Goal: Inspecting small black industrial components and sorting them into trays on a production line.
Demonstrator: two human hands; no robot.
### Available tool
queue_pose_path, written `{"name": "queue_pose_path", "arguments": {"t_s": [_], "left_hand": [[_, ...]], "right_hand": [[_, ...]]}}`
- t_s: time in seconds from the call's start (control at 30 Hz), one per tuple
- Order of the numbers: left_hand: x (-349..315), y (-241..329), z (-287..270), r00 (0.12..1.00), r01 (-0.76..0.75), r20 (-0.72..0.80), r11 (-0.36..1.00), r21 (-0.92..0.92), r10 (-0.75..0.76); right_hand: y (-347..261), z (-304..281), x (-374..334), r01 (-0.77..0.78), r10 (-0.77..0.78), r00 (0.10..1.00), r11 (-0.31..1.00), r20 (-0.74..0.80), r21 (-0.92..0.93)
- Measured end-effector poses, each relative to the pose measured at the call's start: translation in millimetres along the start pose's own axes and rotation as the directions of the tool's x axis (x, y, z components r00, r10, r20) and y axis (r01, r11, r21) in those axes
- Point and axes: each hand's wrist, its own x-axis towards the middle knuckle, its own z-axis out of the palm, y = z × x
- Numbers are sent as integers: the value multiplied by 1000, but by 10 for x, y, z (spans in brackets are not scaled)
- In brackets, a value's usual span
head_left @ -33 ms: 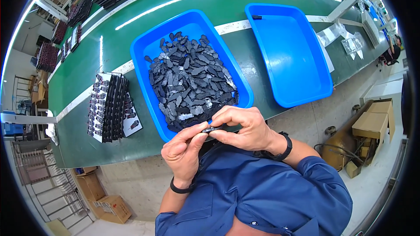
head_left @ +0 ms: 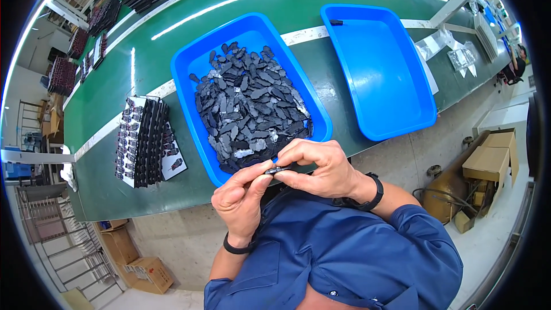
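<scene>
Pinching your black part (head_left: 276, 170) by the table's (head_left: 321, 83) edge
Left hand (head_left: 241, 196) and right hand (head_left: 322, 167) squeeze it; likely light, stiff: hold its ends.

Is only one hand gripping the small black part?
No, the left hand and right hand both pinch the small black part, one from each side.
</scene>
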Motion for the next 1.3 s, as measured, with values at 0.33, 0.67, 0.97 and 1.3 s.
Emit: {"name": "queue_pose_path", "arguments": {"t_s": [0.33, 0.67, 0.97, 1.3], "left_hand": [[27, 96, -13, 993, 115, 38, 993, 28, -116], [0, -53, -49, 999, -8, 50, 998, -58, 11], [33, -38, -66, 988, 78, 139, 993, -88, -65], [62, -92, -33, 992, 129, 36, 966, -223, -124]], "right_hand": [[-26, -65, -21, 0, 2, 998, 1000, 60, -31], [-33, -80, -35, -25, 24, 999, 999, 42, 27], [29, -114, -58, -41, 38, 995, 999, 91, 27], [68, -102, -46, -34, 29, 996, 998, 85, 51]]}}
